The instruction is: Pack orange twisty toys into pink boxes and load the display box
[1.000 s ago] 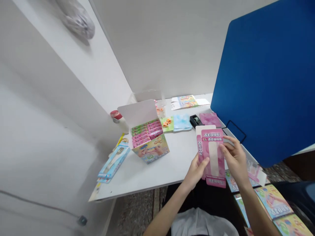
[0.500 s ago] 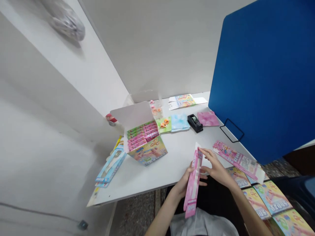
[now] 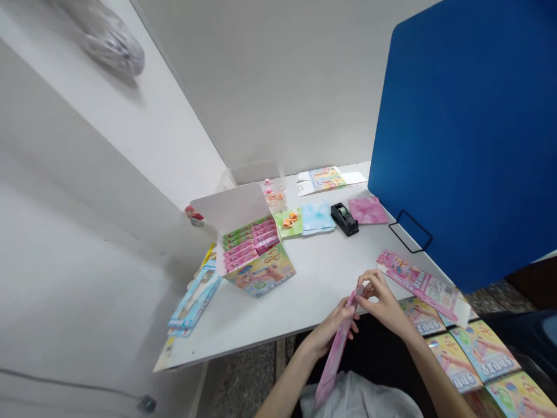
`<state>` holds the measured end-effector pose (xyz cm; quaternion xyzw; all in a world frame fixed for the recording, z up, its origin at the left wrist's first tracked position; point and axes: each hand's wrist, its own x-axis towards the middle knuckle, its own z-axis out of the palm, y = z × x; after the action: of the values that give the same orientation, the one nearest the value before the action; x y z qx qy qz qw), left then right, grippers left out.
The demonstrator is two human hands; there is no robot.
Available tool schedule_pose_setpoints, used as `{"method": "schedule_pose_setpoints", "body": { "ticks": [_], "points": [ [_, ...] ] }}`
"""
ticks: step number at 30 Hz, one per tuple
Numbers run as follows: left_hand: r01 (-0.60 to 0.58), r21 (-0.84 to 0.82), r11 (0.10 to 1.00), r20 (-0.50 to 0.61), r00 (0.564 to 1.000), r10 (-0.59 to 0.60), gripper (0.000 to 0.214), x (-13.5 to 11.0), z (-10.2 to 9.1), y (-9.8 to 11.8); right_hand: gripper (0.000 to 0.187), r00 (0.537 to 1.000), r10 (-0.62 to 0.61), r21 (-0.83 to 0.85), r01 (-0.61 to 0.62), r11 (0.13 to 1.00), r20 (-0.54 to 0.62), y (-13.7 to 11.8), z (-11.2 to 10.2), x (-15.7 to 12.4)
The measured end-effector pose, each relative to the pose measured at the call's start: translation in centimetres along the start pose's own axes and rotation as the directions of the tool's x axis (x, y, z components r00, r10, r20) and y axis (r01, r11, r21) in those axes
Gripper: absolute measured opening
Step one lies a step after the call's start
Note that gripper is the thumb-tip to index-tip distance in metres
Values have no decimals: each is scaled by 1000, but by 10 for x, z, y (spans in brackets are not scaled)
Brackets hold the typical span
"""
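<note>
A long, narrow pink printed carton (image 3: 332,367) is tilted over my lap at the table's front edge. My left hand (image 3: 327,335) is wrapped round it at mid-length. At its upper end, the thumb and fingers of my right hand (image 3: 383,303) are pinched on the edge or flap. What lies inside the carton is hidden. To the right of my right hand, a flattened pink carton (image 3: 422,283) lies across the table edge. Further left stands a display box (image 3: 263,276) with its lid up, holding rows of pink and green packets (image 3: 248,247).
A black tape dispenser (image 3: 344,219) sits beside pink cards (image 3: 368,210) and blue cards (image 3: 317,217). Blue cartons (image 3: 195,302) lie at the left edge. A blue panel (image 3: 461,145) stands on the right, above several printed boxes (image 3: 483,348). Flat cartons (image 3: 328,179) rest at the back.
The pink carton has turned from its printed, windowed face to a narrower plain side, and sits slightly lower. My right hand's fingers have closed from spread to a pinch at its upper end.
</note>
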<state>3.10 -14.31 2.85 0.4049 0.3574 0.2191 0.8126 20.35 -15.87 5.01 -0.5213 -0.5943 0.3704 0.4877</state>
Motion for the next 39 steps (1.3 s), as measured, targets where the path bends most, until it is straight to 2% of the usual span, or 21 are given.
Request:
{"method": "schedule_pose_setpoints", "body": {
  "ticks": [3,7,10,14,17,19,21,22,25,27,28,30,33,39],
  "points": [
    [-57,100,993,62,997,51,61,-2,-7,7,7,998,-36,-54,38,998,45,-12,-6,1],
    [-141,251,958,121,986,114,62,-10,-9,29,9,972,-19,2,19,1000,233,-29,-16,3],
    [-220,333,917,157,972,176,63,-16,-5,55,11,936,-12,5,11,1000,353,-39,-27,9],
    [-265,471,841,134,964,229,76,-16,1,102,17,913,-53,-123,111,986,404,-55,-47,36],
    [-383,615,690,125,911,394,81,-8,4,147,15,890,-152,-197,256,946,430,-74,-59,72],
    [-413,754,512,184,880,438,90,-1,5,175,19,912,-226,-213,309,927,343,-85,-64,99],
    [-433,819,378,220,844,490,78,8,5,195,24,929,-283,-241,338,910,236,-95,-64,124],
    [-438,841,317,209,805,556,71,12,4,200,26,937,-309,-272,343,899,162,-98,-62,136],
    [-334,937,96,155,649,745,69,32,-2,202,26,938,-339,-391,288,874,-68,-102,-48,163],
    [-186,982,-23,129,578,806,79,50,-12,194,25,942,-317,-420,243,874,-114,-100,-35,177],
    [-132,990,-57,122,558,821,82,59,-18,190,24,947,-296,-432,217,875,-124,-98,-29,182],
    [-80,993,-84,114,543,832,83,79,-32,184,23,962,-243,-457,161,875,-127,-91,-18,191],
    [-82,990,-113,139,559,818,70,101,-53,183,23,980,-159,-463,89,882,-115,-81,-10,204],
    [-202,973,-107,207,577,790,59,115,-71,184,28,997,-77,-420,73,905,7,-67,-11,223]
  ]
}}
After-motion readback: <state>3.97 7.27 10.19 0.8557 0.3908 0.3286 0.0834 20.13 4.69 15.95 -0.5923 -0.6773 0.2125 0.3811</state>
